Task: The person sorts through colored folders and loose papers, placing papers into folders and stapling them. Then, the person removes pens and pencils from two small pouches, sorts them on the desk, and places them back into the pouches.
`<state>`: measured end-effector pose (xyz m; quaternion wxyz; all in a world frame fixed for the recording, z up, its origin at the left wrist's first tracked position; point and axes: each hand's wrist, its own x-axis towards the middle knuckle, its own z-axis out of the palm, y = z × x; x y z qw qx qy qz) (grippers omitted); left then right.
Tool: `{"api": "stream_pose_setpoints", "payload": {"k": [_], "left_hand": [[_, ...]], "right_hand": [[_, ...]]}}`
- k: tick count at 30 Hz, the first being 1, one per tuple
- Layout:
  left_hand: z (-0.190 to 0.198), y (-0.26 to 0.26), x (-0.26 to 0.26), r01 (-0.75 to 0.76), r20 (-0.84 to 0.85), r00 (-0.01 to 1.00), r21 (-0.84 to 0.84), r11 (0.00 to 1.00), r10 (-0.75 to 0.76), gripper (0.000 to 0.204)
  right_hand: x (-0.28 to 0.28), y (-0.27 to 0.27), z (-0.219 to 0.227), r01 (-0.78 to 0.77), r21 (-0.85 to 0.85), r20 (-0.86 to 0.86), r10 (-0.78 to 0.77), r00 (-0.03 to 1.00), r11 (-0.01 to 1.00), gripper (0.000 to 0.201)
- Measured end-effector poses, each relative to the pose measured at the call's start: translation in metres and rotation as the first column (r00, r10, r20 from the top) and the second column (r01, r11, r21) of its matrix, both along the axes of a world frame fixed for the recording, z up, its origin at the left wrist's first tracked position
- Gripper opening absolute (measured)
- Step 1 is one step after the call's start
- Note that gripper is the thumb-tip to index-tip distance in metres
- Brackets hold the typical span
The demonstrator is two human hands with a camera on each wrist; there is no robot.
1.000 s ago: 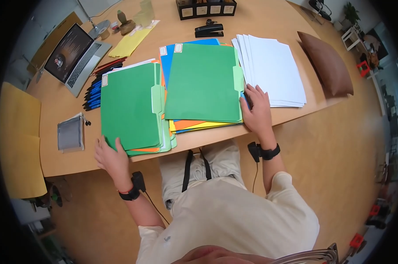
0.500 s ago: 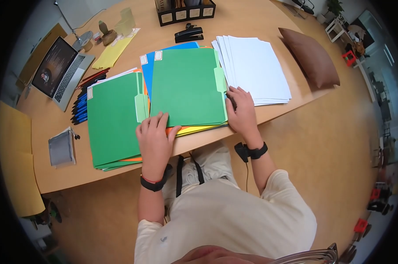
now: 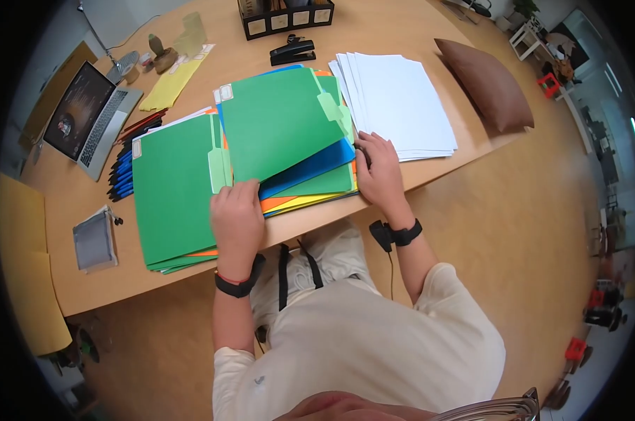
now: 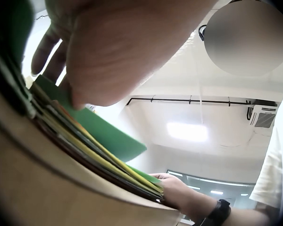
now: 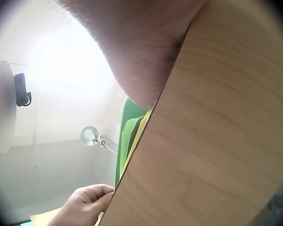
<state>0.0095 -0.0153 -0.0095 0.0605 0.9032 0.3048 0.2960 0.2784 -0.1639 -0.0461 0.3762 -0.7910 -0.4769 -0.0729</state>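
Left hand (image 3: pixel 237 214), fingers curled, pinches the near-left corner of the green folder (image 3: pixel 279 119) atop the middle stack (image 3: pixel 314 199), apparently holding it askew over the blue folder (image 3: pixel 310 170), while the right hand (image 3: pixel 381 172), fingers relaxed, touches the right edge, probably as a stop, paper (image 3: pixel 405 105) lying far right.

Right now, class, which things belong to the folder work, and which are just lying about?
Likely in the job:
angled green folder
folders beneath it
neighbouring folder stack
left hand
right hand

Seemingly lying about:
laptop
pens
pouch
stapler
brown cushion
white paper
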Motion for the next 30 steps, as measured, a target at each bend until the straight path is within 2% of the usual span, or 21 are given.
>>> {"api": "stream_pose_setpoints", "payload": {"k": [1, 4, 7, 10, 12, 15, 19, 24, 27, 28, 30], "left_hand": [[0.000, 0.000, -0.001, 0.004, 0.051, 0.999, -0.025, 1.000, -0.003, 0.009], [0.001, -0.003, -0.009, 0.027, 0.175, 0.985, -0.105, 0.994, -0.009, 0.006], [0.007, -0.011, -0.017, 0.065, 0.258, 0.966, -0.231, 0.971, -0.003, 0.004], [0.008, -0.016, -0.022, 0.120, 0.325, 0.946, -0.393, 0.912, 0.015, 0.005], [0.010, -0.020, -0.023, 0.129, 0.319, 0.947, -0.483, 0.866, 0.037, 0.007], [0.004, -0.023, -0.024, 0.138, 0.317, 0.947, -0.532, 0.835, 0.046, 0.009], [-0.002, -0.025, -0.026, 0.158, 0.314, 0.949, -0.563, 0.811, 0.034, 0.011], [-0.012, -0.020, -0.029, 0.185, 0.341, 0.938, -0.642, 0.744, 0.061, 0.011], [-0.006, -0.031, -0.024, 0.155, 0.516, 0.806, -0.656, 0.739, 0.289, 0.010], [-0.011, -0.029, -0.026, 0.125, 0.541, 0.799, -0.576, 0.807, 0.262, 0.009], [-0.028, -0.024, -0.032, 0.062, 0.580, 0.790, -0.398, 0.915, 0.199, 0.007]], "right_hand": [[0.001, 0.000, 0.000, -0.003, 0.004, -0.005, 0.003, 1.000, 1.000, 0.025], [0.010, -0.003, -0.006, 0.009, 0.182, -0.012, -0.007, 1.000, 0.983, 0.030], [0.027, -0.015, 0.004, 0.151, 0.043, 0.155, -0.156, 0.976, 0.988, 0.041], [0.039, -0.030, -0.002, 0.210, -0.252, 0.160, -0.174, 0.972, 0.945, 0.054], [0.037, -0.034, -0.003, 0.220, -0.266, 0.168, -0.180, 0.969, 0.939, 0.058], [0.028, -0.039, -0.001, 0.231, -0.265, 0.195, -0.183, 0.964, 0.936, 0.059], [0.027, -0.041, -0.005, 0.243, -0.244, 0.197, -0.197, 0.960, 0.939, 0.055], [0.029, -0.041, -0.015, 0.254, -0.151, 0.201, -0.222, 0.954, 0.955, 0.040], [0.030, -0.042, -0.017, 0.246, -0.061, 0.225, -0.227, 0.948, 0.967, 0.032], [0.031, -0.042, -0.016, 0.242, -0.027, 0.238, -0.229, 0.944, 0.970, 0.030], [0.030, -0.040, -0.014, 0.242, 0.083, 0.127, -0.251, 0.960, 0.967, 0.026]]}}
